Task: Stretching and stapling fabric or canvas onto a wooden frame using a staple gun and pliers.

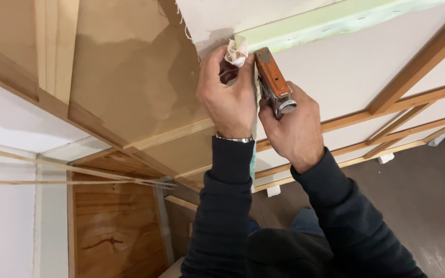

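My left hand [227, 98] pinches a folded corner of white canvas cloth [236, 52] against the corner of a pale green stretcher bar [325, 23]. My right hand [292, 126] grips an orange and metal staple gun [273, 80], its nose set against the bar just right of the folded corner. A few staples sit along the green bar. A metal watch band shows at my left wrist. Both arms wear dark sleeves.
The white canvas back [346, 67] with wooden cross braces [418, 64] stretches to the right. Brown boards [130, 67] and wooden frames [114, 226] lean at the left. A grey floor [428, 206] lies at the lower right.
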